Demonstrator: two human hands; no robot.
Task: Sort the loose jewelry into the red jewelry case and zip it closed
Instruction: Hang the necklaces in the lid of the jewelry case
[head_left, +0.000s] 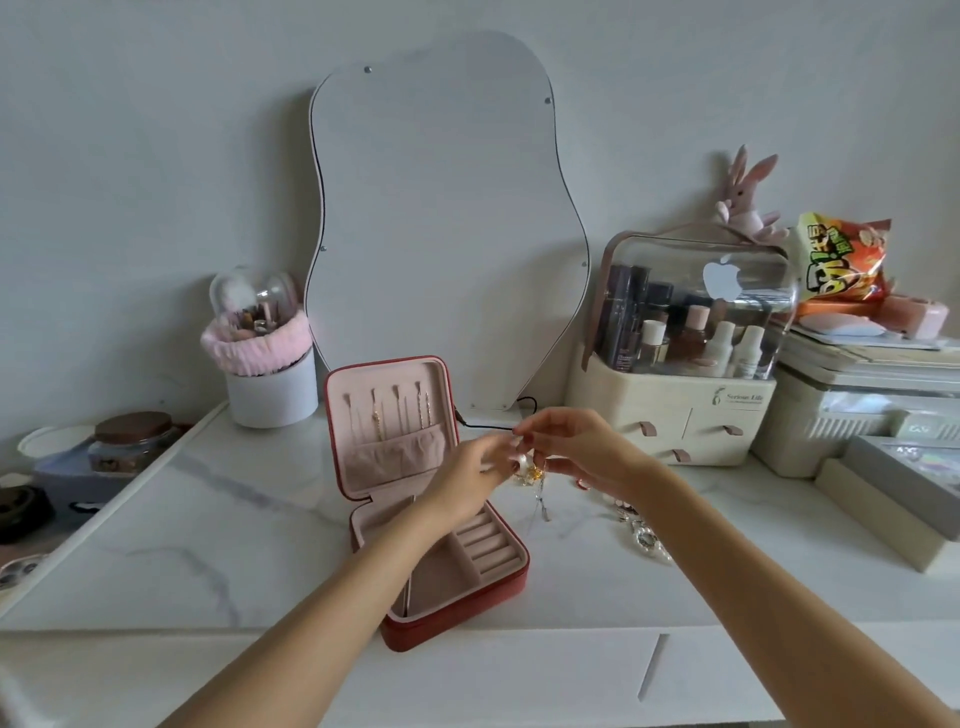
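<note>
Case: the red jewelry case (457, 608) lies open on the marble tabletop (208, 519), lid upright with necklaces hung in it, tray facing us.
Piece in hand: we hold a small gold and white piece of jewelry (530, 467) in the air, just right of the lid and beyond the tray's far right corner.
Left hand: our left hand (467, 478) reaches over the tray, fingertips pinching at the piece; blur hides how firmly.
Right hand: our right hand (576, 447) pinches the piece from above, fingers curled.
Hanging part: a thin strand (540, 504) drops straight down from the piece.
Key relation: the tray lies down and left of the piece, nearer our left hand.
Still loose: more jewelry (644, 535) lies on the tabletop under our right forearm.
</note>
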